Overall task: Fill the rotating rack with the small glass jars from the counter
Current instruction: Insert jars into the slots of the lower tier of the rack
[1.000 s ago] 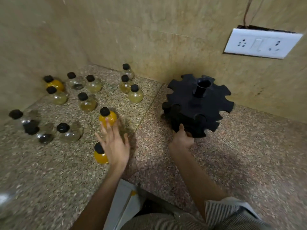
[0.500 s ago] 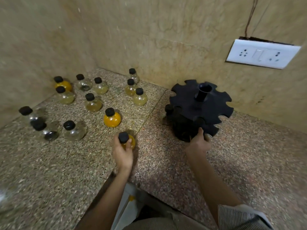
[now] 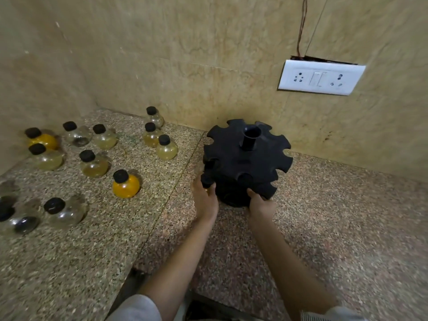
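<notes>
My left hand grips a jar; easing its neck into a slot while right hand clamps the rack.

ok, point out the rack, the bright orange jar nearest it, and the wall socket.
rack point(image 3: 234, 156), head view, top disc.
orange jar point(image 3: 126, 186), head view, glass belly.
wall socket point(image 3: 320, 77), head view, white faceplate.

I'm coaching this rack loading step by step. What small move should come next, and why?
Probably slide the black-capped jar in the left hand sideways into the nearest lower slot of the black notched rack; the right hand grips the rack's near edge.
</notes>
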